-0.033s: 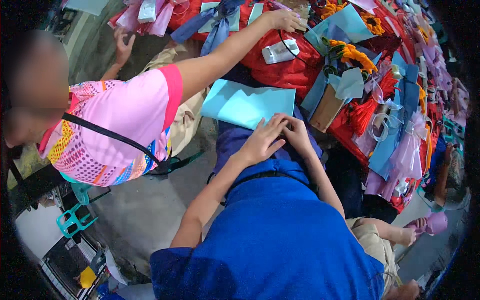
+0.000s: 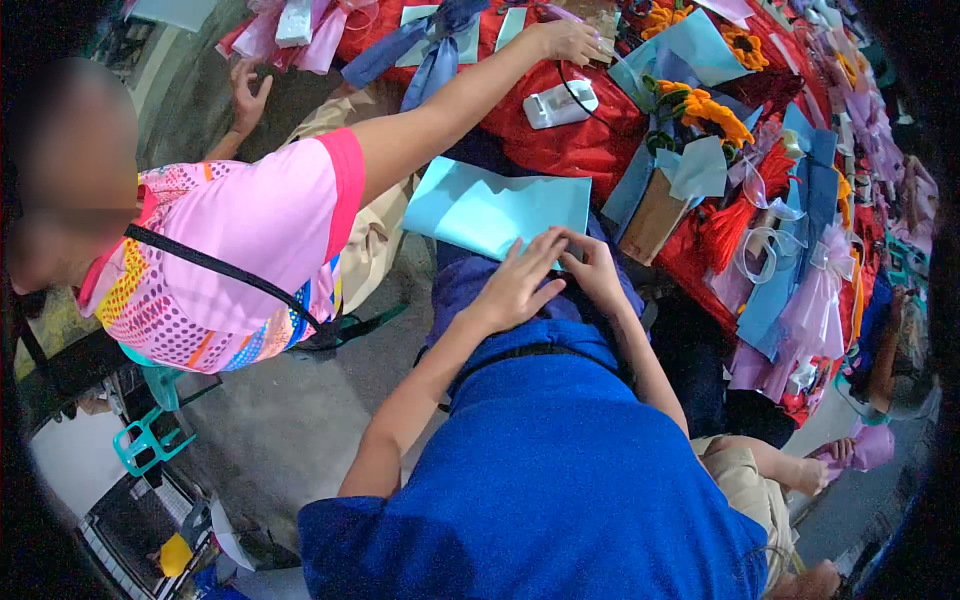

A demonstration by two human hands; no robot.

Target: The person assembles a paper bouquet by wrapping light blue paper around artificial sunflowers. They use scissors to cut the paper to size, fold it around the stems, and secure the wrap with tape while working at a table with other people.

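Observation:
A light-blue sheet of wrapping paper (image 2: 500,210) lies across my lap, its left part folded over or curled. My left hand (image 2: 520,285) rests on the sheet's near edge, fingers stretched out and thumb apart. At the near right corner of the paper, my right hand (image 2: 596,272) has its fingers bent and pinched on the edge, close to the left fingertips. The exact grip is partly hidden by the fingers.
A red-covered table (image 2: 520,110) ahead holds orange crocheted flowers (image 2: 712,112), a white tape dispenser (image 2: 560,104), brown cardboard (image 2: 652,220) and ribbon-tied lilac wraps (image 2: 820,290). A co-worker's arm (image 2: 450,110) reaches over it from the left. A green stool (image 2: 150,440) stands at lower left.

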